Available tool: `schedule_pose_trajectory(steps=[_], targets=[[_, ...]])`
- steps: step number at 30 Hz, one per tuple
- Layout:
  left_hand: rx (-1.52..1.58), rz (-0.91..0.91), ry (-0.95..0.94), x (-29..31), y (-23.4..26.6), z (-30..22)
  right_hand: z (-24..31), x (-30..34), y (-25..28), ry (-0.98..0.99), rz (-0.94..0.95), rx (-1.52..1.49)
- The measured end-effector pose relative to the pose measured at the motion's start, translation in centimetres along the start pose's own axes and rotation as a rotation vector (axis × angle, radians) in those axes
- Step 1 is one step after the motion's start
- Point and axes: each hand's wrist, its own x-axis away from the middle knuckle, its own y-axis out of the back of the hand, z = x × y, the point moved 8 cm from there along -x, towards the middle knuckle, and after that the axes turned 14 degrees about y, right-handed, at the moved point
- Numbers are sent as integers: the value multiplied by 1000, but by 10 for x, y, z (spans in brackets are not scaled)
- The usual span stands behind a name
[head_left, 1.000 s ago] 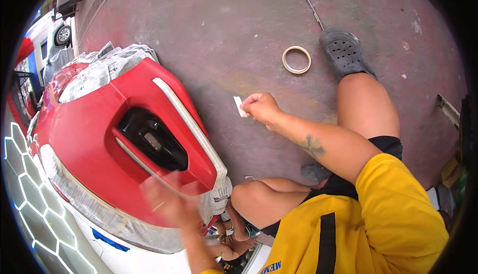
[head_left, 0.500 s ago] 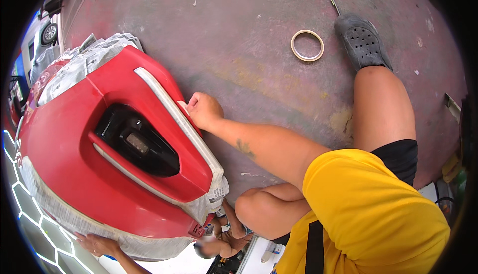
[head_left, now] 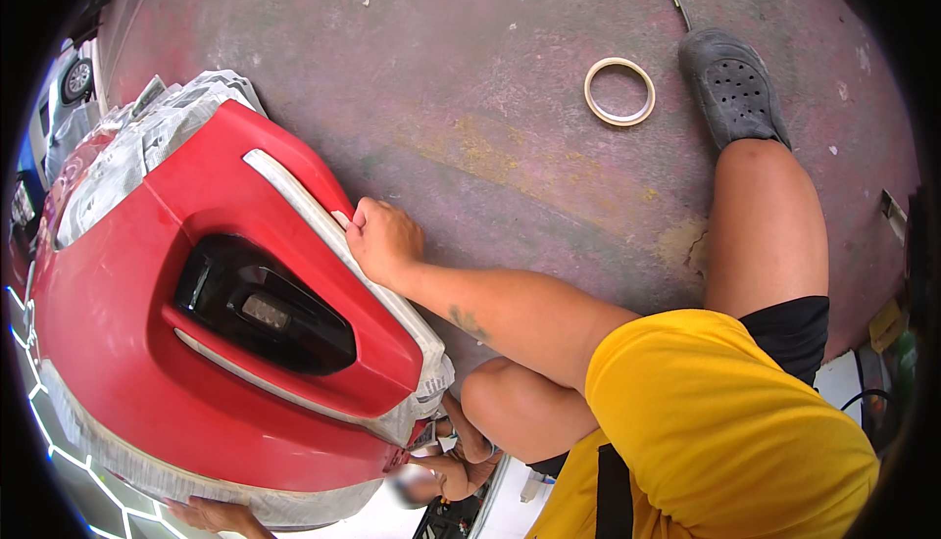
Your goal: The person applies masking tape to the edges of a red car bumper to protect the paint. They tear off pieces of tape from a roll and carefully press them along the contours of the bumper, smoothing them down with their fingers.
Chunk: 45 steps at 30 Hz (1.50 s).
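My feed: right hand [head_left: 385, 243], 9 o'clock, on red bumper's [head_left: 103, 274] pale strip [head_left: 291, 192]; left hand [head_left: 218, 516], 7–8 o'clock, by masking paper [head_left: 304, 508]; tape roll [head_left: 590, 90], 1–2 o'clock, on floor [head_left: 510, 29].

A yellow short-sleeved shirt [head_left: 735, 412] is worn at four o'clock, crossed at five by a black band [head_left: 615, 495]. Black shorts [head_left: 792, 338] and, at two, a grey perforated clog [head_left: 735, 78] are worn. The right forearm [head_left: 529, 299] is marked by a dark tattoo [head_left: 468, 322].

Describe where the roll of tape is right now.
In the head view, the roll of tape lies on the floor, in the upper part right of centre, just left of the dark grey clog.
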Motion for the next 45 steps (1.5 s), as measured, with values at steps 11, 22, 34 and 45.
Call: schedule_pose_trajectory(steps=[11,22,34,45], targets=[[20,-10,-46,-1,5,-3,1,-1,-6,70,-5,-13],[47,-21,-45,3,10,-18,1,-4,-1,243,-29,-54],[41,7,-45,2,8,-16,-2,-9,-12,281,4,-142],[43,19,-52,2,9,-21,-10,-10,-20,290,96,-264]])
